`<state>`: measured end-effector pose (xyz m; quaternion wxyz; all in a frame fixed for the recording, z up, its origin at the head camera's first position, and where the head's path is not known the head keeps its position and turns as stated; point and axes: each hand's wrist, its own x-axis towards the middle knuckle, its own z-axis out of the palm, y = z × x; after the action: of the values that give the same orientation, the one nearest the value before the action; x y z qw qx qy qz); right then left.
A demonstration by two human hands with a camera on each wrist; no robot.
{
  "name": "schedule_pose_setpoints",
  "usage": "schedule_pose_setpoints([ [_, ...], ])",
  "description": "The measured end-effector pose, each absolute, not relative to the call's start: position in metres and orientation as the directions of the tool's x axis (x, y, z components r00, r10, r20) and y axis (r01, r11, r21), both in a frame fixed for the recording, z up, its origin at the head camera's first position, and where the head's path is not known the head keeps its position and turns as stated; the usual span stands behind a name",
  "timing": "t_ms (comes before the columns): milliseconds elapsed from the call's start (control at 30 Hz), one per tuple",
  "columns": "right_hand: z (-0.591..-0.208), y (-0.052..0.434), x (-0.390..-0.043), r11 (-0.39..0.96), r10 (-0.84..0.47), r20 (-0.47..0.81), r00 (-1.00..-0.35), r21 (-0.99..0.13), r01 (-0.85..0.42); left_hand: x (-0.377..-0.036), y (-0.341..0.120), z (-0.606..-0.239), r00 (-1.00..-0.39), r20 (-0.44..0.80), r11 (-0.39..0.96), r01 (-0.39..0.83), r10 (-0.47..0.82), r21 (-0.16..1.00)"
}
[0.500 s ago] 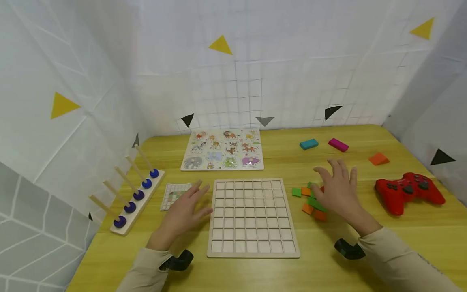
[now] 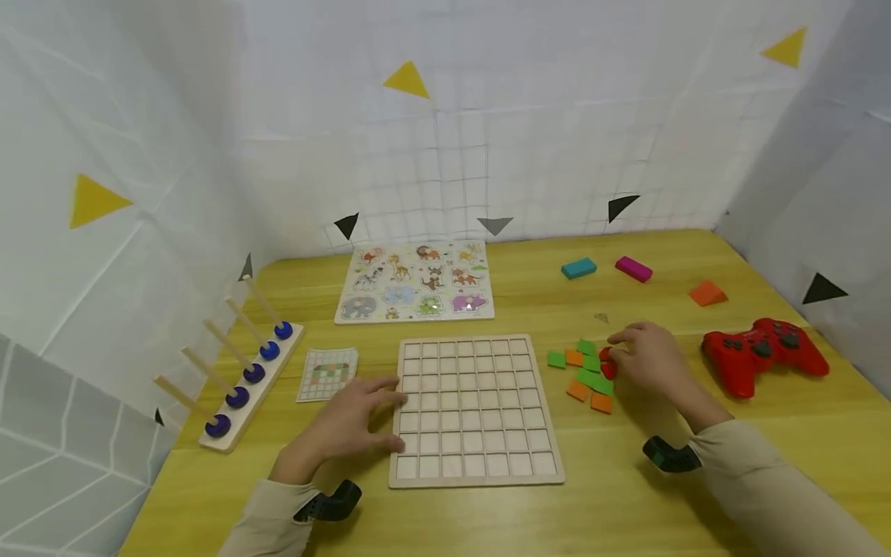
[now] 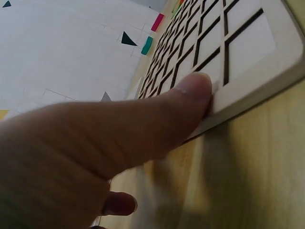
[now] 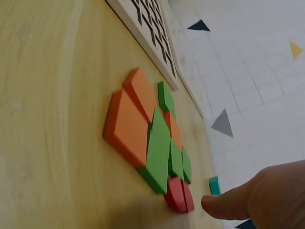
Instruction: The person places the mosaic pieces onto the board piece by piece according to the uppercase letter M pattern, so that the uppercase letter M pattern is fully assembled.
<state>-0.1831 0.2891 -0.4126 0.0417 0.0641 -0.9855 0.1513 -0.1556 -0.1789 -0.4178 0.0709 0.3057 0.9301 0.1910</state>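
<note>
A wooden grid board (image 2: pixel 480 484) with square recesses lies flat in the middle of the table. At its left side rests my left hand (image 2: pixel 348 418), fingers loosely spread; in the left wrist view the thumb (image 3: pixel 190 90) presses on the frame near a corner. To the board's right are several flat green tiles (image 2: pixel 592 379) and orange tiles (image 2: pixel 602 402). My right hand (image 2: pixel 650 360) reaches down at the red pieces (image 2: pixel 608 363) beside them. The right wrist view shows its thumb (image 4: pixel 224 205) just off the red pieces (image 4: pixel 176 194); its other fingers are hidden there.
A printed pattern card (image 2: pixel 327 375) and a peg stand (image 2: pixel 254 406) with blue beads are on the left. Behind lies an animal puzzle (image 2: pixel 415 282). Blue (image 2: pixel 579 268), magenta (image 2: pixel 633 268) and orange blocks (image 2: pixel 708 293) and a red game controller (image 2: pixel 764 352) are on the right.
My right hand has come down from above the tiles to the red pieces, uncovering the green and orange ones. My left hand has moved down onto the board's left edge.
</note>
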Motion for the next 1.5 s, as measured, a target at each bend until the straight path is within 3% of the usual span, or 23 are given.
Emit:
schedule_pose_setpoints([
  [200,-0.419,0.303,-0.182,0.936,-0.127,0.044,-0.991,-0.325,-0.135,-0.152,-0.179,-0.417,-0.797,-0.046,0.744,0.538,0.602,0.395],
  [467,-0.427,0.308,-0.188,0.915,-0.225,0.148,-0.963,-0.308,-0.261,-0.152,-0.180,-0.417,-0.800,-0.035,0.746,0.542,0.599,0.388],
  [833,-0.429,0.309,-0.185,0.905,-0.228,0.167,-0.959,-0.327,-0.272,-0.151,-0.171,-0.422,-0.793,-0.026,0.737,0.553,0.609,0.389],
  [1000,-0.414,0.275,-0.191,0.871,-0.295,0.221,-0.930,-0.338,-0.357,-0.151,-0.164,-0.424,-0.798,-0.019,0.740,0.550,0.602,0.387],
  [1133,-0.406,0.226,-0.199,0.811,-0.420,0.274,-0.865,-0.314,-0.493,-0.151,-0.158,-0.425,-0.794,-0.006,0.738,0.563,0.608,0.373],
  [1500,-0.402,0.114,-0.205,0.707,-0.634,0.161,-0.756,-0.275,-0.652,-0.147,-0.149,-0.425,-0.824,-0.025,0.772,0.519,0.566,0.368],
])
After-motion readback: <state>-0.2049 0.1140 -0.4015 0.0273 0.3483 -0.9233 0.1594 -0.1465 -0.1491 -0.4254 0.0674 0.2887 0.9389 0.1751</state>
